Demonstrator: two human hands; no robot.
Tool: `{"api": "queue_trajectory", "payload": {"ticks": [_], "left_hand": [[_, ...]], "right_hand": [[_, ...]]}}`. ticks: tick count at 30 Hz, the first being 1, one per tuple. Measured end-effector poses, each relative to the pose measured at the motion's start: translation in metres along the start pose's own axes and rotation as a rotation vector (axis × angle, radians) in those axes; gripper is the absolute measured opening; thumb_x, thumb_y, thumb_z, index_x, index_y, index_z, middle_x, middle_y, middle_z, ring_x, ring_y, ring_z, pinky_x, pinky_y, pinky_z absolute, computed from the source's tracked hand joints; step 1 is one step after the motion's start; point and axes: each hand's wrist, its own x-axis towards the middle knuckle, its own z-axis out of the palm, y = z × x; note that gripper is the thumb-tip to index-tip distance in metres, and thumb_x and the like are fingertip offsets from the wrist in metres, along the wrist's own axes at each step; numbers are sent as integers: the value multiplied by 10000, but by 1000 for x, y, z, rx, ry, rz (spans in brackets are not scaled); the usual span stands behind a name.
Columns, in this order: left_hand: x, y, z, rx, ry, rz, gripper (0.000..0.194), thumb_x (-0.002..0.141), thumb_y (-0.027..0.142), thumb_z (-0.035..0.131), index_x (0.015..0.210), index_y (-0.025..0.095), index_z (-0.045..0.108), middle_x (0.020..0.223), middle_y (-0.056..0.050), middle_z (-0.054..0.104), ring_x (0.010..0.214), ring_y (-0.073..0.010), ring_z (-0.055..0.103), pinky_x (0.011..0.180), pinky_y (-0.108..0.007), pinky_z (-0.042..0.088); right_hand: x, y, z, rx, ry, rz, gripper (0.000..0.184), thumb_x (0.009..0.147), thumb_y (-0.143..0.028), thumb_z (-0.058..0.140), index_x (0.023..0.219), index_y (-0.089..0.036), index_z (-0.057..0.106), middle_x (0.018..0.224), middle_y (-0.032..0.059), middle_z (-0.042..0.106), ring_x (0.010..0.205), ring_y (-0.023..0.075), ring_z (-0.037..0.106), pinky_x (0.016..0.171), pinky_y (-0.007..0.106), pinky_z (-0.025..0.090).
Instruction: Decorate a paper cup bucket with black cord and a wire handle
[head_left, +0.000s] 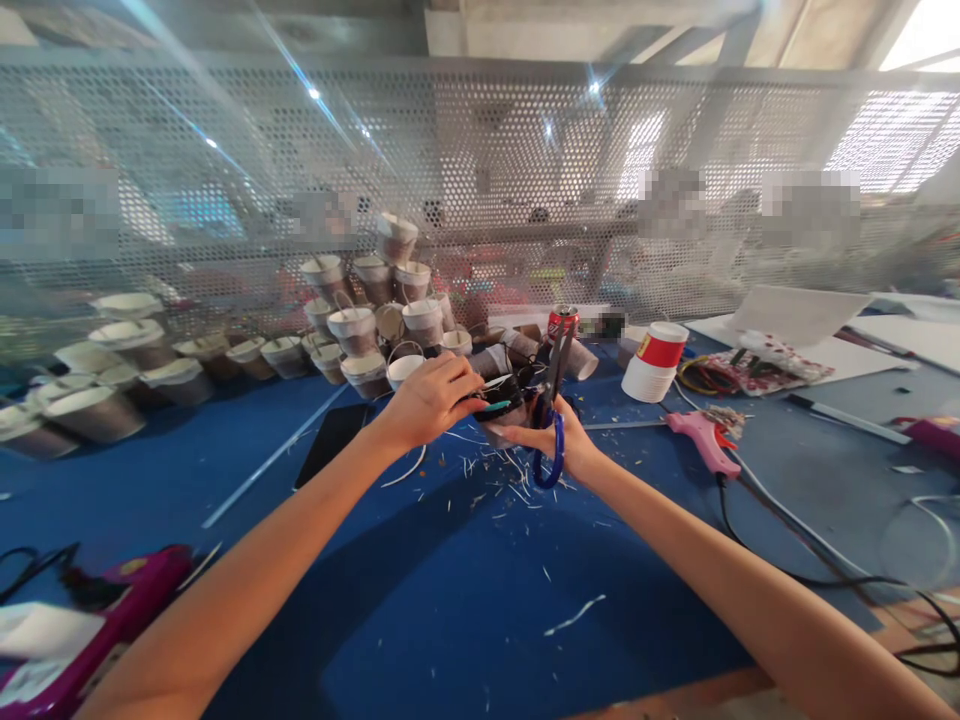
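My left hand (431,400) is closed in a pinch on a small dark object (501,398) with thin white and teal strips, held above the blue table (420,590). My right hand (566,440) is wrapped round blue-handled scissors (551,420), whose blades point up beside that object; its fingers also support the object from below. White paper clippings (487,480) lie scattered on the table just under both hands.
A pile of small paper cups (375,320) stands behind the hands, more cups (112,370) at the left. A red can (562,322), a white and red tub (655,362), a pink glue gun (701,437) with cable lie right. Another pink glue gun (112,610) sits bottom left. Perforated metal screen (480,180) behind.
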Motion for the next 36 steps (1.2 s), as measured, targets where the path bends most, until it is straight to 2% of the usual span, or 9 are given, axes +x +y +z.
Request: {"api": "queue_trajectory", "payload": {"ticks": [7,13,17,20,22,26,31,33,36], "left_hand": [[-1,-10,-7,122,-18,7,328,909,283,357,743,184,623,746,-74,590,723,-197,528,648,-337,421],[-9,-35,-13,205,136,-378,335,902,266,351,801,129,639,794,-101,628,721,-194,574,661,-305,427],[-15,-55,-13,127,-88,-607,262,829,191,437,892,132,685,821,-103,700,744,-208,625,710,-300,438],[-18,-62,-9,-11,-275,-592,455,699,94,544,1148,130,605,1007,-118,693,869,-223,640,762,-290,445],[-17,-58,-9,-61,-298,-513,583,633,91,610,1210,157,561,1135,-120,644,980,-241,610,810,-297,434],[-10,-40,-15,-23,-212,-539,167,726,191,569,814,186,711,852,-80,702,783,-220,631,708,-302,427],[-5,-28,-20,-162,-153,-624,314,846,282,438,650,170,657,541,-49,626,502,-147,550,569,-275,384],[-4,-29,-16,-317,-60,-610,285,844,326,457,724,165,659,610,-60,656,566,-153,582,599,-272,407],[-3,-28,-2,-717,97,-576,324,731,370,622,987,173,629,987,-119,680,885,-215,623,722,-292,454]], "right_hand": [[2,8,-3,-88,29,0,547,500,-282,790,924,-217,450,912,52,650,838,228,647,792,419,518],[5,7,-3,-26,82,59,583,435,-290,822,880,-219,452,861,20,663,830,233,653,779,401,525],[5,6,-3,98,64,36,566,442,-267,825,893,-218,486,906,28,682,856,238,659,823,406,517],[6,10,-5,106,47,22,545,459,-285,823,900,-214,509,921,42,690,870,245,659,841,417,509],[7,13,-6,74,70,8,545,468,-306,820,904,-208,508,934,54,690,875,246,658,850,424,502],[8,18,-7,2,165,-23,604,429,-331,832,910,-204,490,915,54,686,869,253,655,835,433,503],[6,16,-7,74,126,-10,520,484,-316,815,911,-212,537,947,56,690,893,250,653,859,425,496],[6,15,-7,110,74,-9,466,519,-311,804,911,-208,574,962,57,693,931,255,645,879,424,489],[6,12,-7,172,20,-18,416,566,-309,788,925,-210,604,1027,57,683,1005,257,621,914,419,473]]}}
